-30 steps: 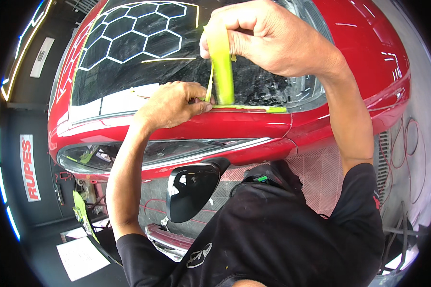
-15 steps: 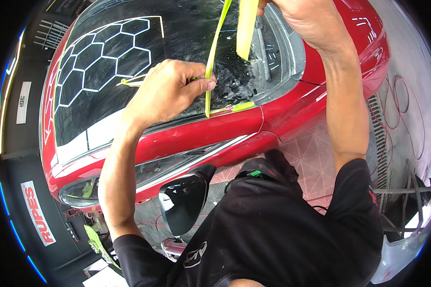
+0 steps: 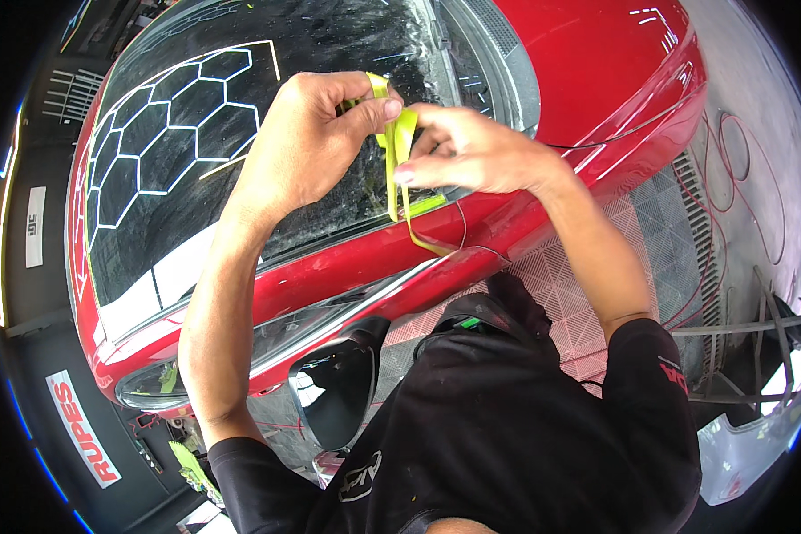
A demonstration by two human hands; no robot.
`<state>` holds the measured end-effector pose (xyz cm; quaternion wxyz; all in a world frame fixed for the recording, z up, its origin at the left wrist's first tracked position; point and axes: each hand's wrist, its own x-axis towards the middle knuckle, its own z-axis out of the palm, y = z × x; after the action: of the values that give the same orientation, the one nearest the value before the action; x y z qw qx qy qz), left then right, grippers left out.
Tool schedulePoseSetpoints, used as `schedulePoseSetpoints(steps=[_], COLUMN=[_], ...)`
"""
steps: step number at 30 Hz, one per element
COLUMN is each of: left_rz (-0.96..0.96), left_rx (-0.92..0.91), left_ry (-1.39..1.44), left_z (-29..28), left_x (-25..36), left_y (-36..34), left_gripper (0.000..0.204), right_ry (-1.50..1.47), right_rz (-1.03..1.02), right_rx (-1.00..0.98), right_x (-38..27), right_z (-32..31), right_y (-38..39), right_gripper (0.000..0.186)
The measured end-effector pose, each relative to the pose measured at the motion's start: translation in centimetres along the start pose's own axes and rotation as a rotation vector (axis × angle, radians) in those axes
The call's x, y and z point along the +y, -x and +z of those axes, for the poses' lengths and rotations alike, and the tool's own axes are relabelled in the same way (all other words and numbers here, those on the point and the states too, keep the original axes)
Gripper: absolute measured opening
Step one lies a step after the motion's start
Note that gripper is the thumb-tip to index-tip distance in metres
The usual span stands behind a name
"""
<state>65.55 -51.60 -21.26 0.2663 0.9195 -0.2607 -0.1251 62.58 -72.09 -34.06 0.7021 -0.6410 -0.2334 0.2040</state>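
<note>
My left hand (image 3: pixel 316 133) pinches a strip of yellow-green tape (image 3: pixel 404 132) over the dark, smudged car glass (image 3: pixel 329 36), its thumb and forefinger closed around the upper folds. My right hand (image 3: pixel 476 156) is just to the right, fingers curled against the same tape with the thumb across it; some fingertips are behind the strip. Loose lengths dangle down to the red roof edge (image 3: pixel 329 267). A short yellow-green piece (image 3: pixel 427 204) lies along the glass edge below my hands. White hexagon outlines (image 3: pixel 196 125) cover the glass at the left.
The red car (image 3: pixel 596 53) stretches across the view. A black side mirror (image 3: pixel 329 383) juts out beside my body. At right are a floor grate (image 3: pixel 694 214), looped red hoses (image 3: pixel 730 142), metal stand bars (image 3: pixel 756 356) and a grey panel (image 3: pixel 725 454). A dark wall (image 3: pixel 44 329) stands at left.
My right hand has come down from high at the upper right to beside my left hand, bringing the tape. My left hand has risen from the glass edge toward the middle of the glass.
</note>
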Motion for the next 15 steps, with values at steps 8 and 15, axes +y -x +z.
schedulePoseSetpoints(steps=[8,15], left_rz=[0.092,0.136], left_rx=[0.111,0.199], left_ry=[0.088,0.1], left_z=[-0.7,-1.2], left_x=[0.7,0.8], left_y=[-1.4,-1.8], left_gripper=[0.027,0.028], right_ry=[0.147,0.25], right_rz=[-0.018,-0.054], right_rx=[0.158,0.249], right_x=[-1.3,-1.9], right_z=[1.0,0.9], right_y=[-1.4,-2.1], right_gripper=[0.044,0.049])
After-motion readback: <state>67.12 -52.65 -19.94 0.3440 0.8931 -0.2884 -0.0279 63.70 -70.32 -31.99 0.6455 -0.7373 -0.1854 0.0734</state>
